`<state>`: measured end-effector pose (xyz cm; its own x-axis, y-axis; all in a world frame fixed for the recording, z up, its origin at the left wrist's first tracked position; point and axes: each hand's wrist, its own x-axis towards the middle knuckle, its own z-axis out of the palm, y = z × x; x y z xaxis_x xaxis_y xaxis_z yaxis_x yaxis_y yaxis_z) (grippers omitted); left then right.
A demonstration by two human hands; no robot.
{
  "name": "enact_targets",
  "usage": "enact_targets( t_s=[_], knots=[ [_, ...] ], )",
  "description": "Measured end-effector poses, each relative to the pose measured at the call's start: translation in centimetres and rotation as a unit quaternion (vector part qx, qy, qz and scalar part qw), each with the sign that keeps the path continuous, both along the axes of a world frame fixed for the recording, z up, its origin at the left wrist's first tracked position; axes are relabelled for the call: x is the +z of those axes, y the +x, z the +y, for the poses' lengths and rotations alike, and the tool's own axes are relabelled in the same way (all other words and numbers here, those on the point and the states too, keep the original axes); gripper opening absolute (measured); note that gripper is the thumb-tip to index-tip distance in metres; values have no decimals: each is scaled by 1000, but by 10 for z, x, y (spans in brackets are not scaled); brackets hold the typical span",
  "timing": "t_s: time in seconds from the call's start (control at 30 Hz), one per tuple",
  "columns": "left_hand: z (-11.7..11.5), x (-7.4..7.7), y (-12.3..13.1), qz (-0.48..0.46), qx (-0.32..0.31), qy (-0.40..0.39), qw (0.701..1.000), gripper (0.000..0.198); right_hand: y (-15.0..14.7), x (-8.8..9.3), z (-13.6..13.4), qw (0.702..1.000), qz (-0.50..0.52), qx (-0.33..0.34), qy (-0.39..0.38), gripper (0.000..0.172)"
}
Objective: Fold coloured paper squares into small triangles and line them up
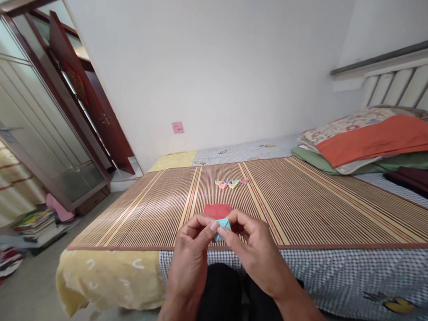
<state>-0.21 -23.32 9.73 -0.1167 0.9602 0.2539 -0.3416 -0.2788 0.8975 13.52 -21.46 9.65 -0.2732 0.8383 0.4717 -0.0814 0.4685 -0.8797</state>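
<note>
My left hand [192,247] and my right hand [252,247] meet at the near edge of the bed, fingers pinched on a small folded light-blue paper [223,227] held between them. Just beyond it a red paper square [217,210] lies flat on the striped bamboo mat [304,202]. Farther out on the mat sits a small cluster of folded paper pieces [230,183] in pastel colours.
Pillows and folded bedding [374,139] are stacked at the right by the headboard. A yellow sheet corner [105,279] hangs at the bed's near left. Books and papers [34,223] lie on the floor at left, next to a glass-door cabinet [41,138]. A pink note [177,127] sticks to the wall.
</note>
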Motion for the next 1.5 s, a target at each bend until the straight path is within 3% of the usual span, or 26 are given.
enact_targets(
  t_s=[0.13,0.27,0.37,0.5,0.63,0.7,0.83,0.9,1.03,1.2,1.5],
  knots=[
    [0,-1,1,-31,-20,-16,999,19,2,-1,-2,1000,-15,-7,13,27],
    [0,0,-3,13,-30,-15,999,19,6,-4,0,1000,-11,25,-5,25],
    [0,-1,-1,4,-9,-7,1000,15,4,-5,0,999,-19,41,-20,21],
    [-1,-2,1,-23,12,-9,1000,15,2,-2,-2,1000,-19,11,-17,20],
    [0,-1,-4,46,-40,-31,998,18,8,4,-3,996,-70,48,-26,25],
    [0,-1,-5,68,-34,-26,997,18,10,6,-2,992,-102,60,-34,24],
    [2,-5,0,1,39,-5,999,21,11,2,0,997,-76,16,-24,22],
    [1,-7,3,-21,38,-15,999,20,12,-1,0,998,-59,-9,-5,23],
    [-1,-8,4,14,-1,-24,1000,19,17,0,0,998,-58,-22,21,24],
    [-2,-9,5,-1,26,-20,999,17,20,1,1,999,-32,-8,16,20],
    [-8,-3,8,118,42,31,992,16,21,6,-5,990,-61,-78,102,14]
  ],
)
